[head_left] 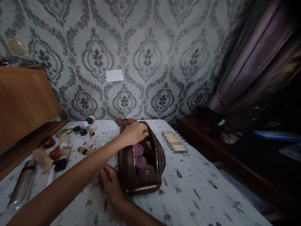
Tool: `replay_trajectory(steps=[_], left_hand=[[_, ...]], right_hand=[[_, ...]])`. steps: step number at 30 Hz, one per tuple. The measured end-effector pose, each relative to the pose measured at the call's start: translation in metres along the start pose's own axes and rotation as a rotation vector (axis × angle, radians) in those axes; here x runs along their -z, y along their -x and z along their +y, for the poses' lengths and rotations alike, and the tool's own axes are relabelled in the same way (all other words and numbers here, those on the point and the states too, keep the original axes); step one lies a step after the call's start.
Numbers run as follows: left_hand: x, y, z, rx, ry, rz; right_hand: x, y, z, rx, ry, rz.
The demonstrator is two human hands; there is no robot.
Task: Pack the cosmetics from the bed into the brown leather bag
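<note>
A brown leather makeup bag stands unzipped on the patterned sheet, its gold zipper edges spread apart. My left hand reaches over its top with closed fingers, gripping a small beige tube with a dark cap in the opening. Pink puffs lie inside the bag. Beneath my left forearm, my right hand rests on the sheet by the bag's near left side, its fingers loosely curled and apart, with nothing seen in them.
Several cosmetics lie at left, among them a clear bottle, a beige tube, a dark-capped bottle and a gold-and-black tube. A pixelated flat item lies right of the bag. Wooden furniture borders the left; a dark red ledge the right.
</note>
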State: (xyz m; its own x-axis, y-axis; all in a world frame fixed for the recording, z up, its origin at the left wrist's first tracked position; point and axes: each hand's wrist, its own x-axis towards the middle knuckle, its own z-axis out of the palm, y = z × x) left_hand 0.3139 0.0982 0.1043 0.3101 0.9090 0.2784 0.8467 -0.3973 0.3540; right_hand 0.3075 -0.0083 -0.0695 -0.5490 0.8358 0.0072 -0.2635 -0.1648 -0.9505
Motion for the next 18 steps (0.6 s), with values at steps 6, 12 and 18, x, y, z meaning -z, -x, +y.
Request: replay_trajectory(steps=[6,12,18], left_hand=[[0.0029,0.001,-0.0001,-0.006,0.073,-0.011],[0.0051,0.0027,0.0022,-0.025,-0.022,-0.112],[0.0032,0.0031,0.0021,0.001,-0.055,-0.086]], right_hand=[[0.0,-0.0006,-0.0007,0.014,0.006,0.001],[-0.0015,-0.0025,0.0015,0.013,-0.019,0.014],[-0.0026,-0.0027,0.0019,-0.006,-0.03,0.034]])
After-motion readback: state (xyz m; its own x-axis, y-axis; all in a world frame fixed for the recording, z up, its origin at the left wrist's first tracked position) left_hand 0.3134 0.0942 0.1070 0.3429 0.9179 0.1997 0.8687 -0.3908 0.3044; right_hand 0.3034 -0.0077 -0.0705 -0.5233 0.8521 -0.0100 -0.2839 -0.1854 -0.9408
